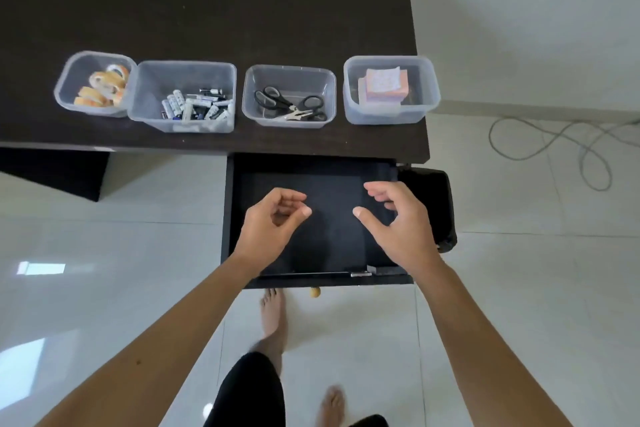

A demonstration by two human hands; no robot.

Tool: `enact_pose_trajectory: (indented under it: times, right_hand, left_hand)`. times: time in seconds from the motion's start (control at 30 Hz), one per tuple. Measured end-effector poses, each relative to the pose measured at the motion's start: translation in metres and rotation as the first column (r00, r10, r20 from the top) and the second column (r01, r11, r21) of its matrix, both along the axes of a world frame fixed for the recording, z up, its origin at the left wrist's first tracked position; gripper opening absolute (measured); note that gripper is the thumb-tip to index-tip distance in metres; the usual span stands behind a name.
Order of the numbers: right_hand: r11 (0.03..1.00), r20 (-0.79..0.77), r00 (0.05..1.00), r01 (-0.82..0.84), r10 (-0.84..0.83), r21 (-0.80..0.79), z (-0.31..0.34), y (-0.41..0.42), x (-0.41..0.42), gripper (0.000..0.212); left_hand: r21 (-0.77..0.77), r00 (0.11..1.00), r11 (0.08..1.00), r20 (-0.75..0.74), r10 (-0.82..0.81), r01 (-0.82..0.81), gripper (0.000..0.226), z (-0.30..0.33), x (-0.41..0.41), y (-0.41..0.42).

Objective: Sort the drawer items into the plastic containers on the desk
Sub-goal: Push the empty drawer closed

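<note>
Along the dark surface [207, 10] stand four clear containers in a row. The leftmost container [69, 94] holds tape rolls [102, 88]. Touching its right side, the next tub [152, 114] has batteries [195, 107]. A third [252, 107], a little apart, holds scissors [289, 103], and the rightmost one [353, 107], near the edge, has a stack of pink note pads [384, 84].

Below, the open drawer [329, 229] looks bare; I can see nothing left in it. The left hand [273, 222] hovers over it, fingers loosely curled and holding nothing. The right hand [398, 218] is spread open, also empty.

The sorting looks done. The risk now, I'd judge, is shutting the drawer on a finger, or overlooking something small and dark against the black base.
</note>
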State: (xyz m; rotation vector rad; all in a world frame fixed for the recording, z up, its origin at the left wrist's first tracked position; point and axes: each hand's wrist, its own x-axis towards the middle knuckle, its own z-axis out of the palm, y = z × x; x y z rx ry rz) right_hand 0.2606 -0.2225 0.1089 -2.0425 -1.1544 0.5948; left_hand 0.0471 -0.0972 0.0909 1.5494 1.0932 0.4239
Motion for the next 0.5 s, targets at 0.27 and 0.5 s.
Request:
enact_pose_trajectory:
  times: [0.27,0.5]
  right_hand:
    - [0.958,-0.045,0.980,-0.200,0.195,-0.203,-0.071,-0.085,-0.031,0.055]
    - [0.981,0.120,0.976,-0.173,0.183,-0.089,-0.114,-0.106,-0.030,0.034]
  left_hand:
    - [0.158,0.925,0.964,-0.349,-0.149,0.214,0.048,-0.052,-0.082,-0.061]
    - [0.417,0.864,0.840,-0.489,-0.116,0.348,0.030,-0.087,-0.096,-0.075]
